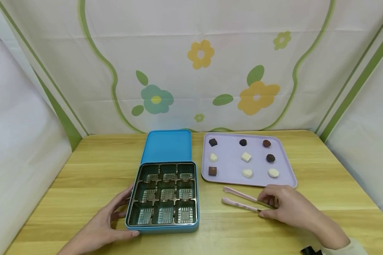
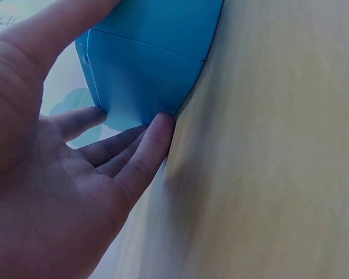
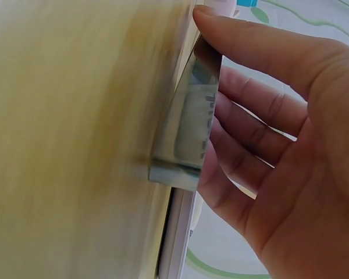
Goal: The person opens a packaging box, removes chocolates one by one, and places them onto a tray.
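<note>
A blue tin box [image 1: 162, 229] holds a dark tray insert [image 1: 165, 191] with several square compartments, all bare. My left hand [image 1: 103, 221] spreads about its front left corner. The thumb lies along the front and the nearly straight fingers touch the left side; in the left wrist view they meet the blue wall [image 2: 145, 75] near the tabletop. My right hand [image 1: 288, 205] holds metal tongs [image 1: 242, 206] with pale pink arms between thumb and fingers. The tongs' arms stand apart and point left. In the right wrist view the shiny metal bend [image 3: 189, 128] shows beside the fingers.
A lilac tray [image 1: 228, 148] lies behind the tongs, bearing several dark, brown and white chocolates [image 1: 246, 157] spaced apart. The blue lid [image 1: 167, 146] is behind the tin. A flowered cloth [image 1: 178, 53] backs the wooden table [image 1: 105, 166]. A small black object [image 1: 310, 250] is by the right sleeve.
</note>
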{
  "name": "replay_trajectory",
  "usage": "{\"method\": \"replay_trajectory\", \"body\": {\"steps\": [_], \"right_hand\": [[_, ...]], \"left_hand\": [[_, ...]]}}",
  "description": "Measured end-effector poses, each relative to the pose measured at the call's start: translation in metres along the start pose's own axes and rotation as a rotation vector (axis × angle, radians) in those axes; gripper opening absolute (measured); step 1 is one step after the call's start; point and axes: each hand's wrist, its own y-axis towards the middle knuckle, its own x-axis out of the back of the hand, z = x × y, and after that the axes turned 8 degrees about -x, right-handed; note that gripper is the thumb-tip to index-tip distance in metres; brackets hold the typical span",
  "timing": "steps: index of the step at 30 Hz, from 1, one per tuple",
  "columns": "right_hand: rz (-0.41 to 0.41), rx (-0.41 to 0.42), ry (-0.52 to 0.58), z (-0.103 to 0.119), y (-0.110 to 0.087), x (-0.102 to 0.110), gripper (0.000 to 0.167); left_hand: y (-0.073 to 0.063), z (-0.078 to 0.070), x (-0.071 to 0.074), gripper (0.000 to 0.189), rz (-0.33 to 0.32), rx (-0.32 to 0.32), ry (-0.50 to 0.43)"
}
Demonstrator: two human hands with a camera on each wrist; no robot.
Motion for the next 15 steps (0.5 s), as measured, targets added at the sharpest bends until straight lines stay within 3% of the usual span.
{"method": "replay_trajectory", "body": {"steps": [6,15], "right_hand": [[-0.015,0.002,0.007,-0.0021,-0.0054,-0.0038,0.030],[-0.039,0.028,0.008,-0.0035,-0.0056,-0.0038,0.031]], "left_hand": [[-0.0032,-0.0011,-0.0034,0.118,0.003,0.041,-0.033],[-0.0017,-0.0030,-0.0015,0.117,-0.001,0.021,0.008]]}}
